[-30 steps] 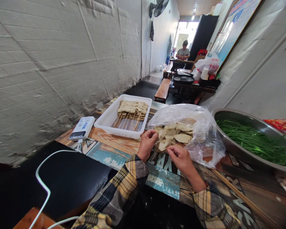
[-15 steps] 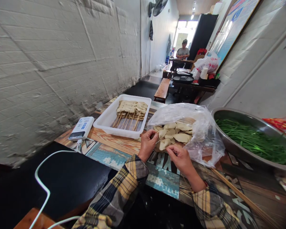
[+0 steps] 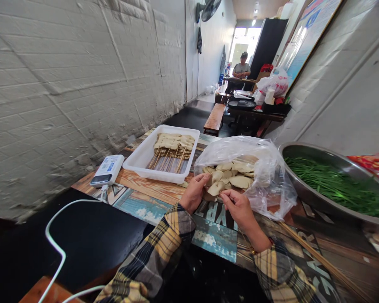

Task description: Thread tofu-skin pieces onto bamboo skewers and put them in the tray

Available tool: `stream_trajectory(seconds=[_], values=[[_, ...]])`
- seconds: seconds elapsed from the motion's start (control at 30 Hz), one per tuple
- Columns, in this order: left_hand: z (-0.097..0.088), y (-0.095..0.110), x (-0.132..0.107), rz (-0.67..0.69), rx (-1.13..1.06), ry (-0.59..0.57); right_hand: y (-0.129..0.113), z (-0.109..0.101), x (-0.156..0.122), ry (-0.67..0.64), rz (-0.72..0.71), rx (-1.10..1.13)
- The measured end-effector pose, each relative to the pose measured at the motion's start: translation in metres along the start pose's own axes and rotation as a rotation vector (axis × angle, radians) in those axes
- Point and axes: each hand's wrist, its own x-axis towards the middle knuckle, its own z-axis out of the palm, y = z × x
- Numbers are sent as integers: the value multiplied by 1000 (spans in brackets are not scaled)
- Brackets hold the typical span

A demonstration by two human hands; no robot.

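Between my hands hangs a flat beige slice [image 3: 216, 188], at the front of the clear plastic bag [image 3: 273, 181]. My left hand [image 3: 193, 192] is closed in a pinch at the slice's left edge. Thumb and fingertips of my right hand [image 3: 238, 207] press together at its lower right edge; whether a thin stick lies in them I cannot make out. More beige slices [image 3: 241, 182] are heaped in the open bag. To the left, a white plastic tray [image 3: 139, 167] holds several skewers [image 3: 172, 145] threaded with the same slices, their bare stick ends towards me.
Bare bamboo sticks [image 3: 316, 252] lie at the table's right. Behind them stands a large metal bowl [image 3: 286, 152] of green chives [image 3: 331, 181]. A white device [image 3: 109, 169] with a cable [image 3: 50, 235] sits at the left edge. Farther off are a bench [image 3: 214, 118] and a seated person [image 3: 241, 69].
My left hand has shifted slightly left and down. The slice between my hands has tilted a little. My right hand stays almost in place.
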Motion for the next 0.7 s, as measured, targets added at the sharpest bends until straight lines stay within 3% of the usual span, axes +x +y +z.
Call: stream_trajectory(seconds=[0.1,0.23,0.57,0.7], values=[[2,0,-1,-27,-38,-10,-1,1,-1,0,-32,-58],[4,0,-1,-9,-61,64,2,1,0,4,-49,-94],[3,0,2,24,-57,215,10,3,1,-109,26,12],[3,-2,3,14,-69,213,9,3,-1,-38,-68,-105]])
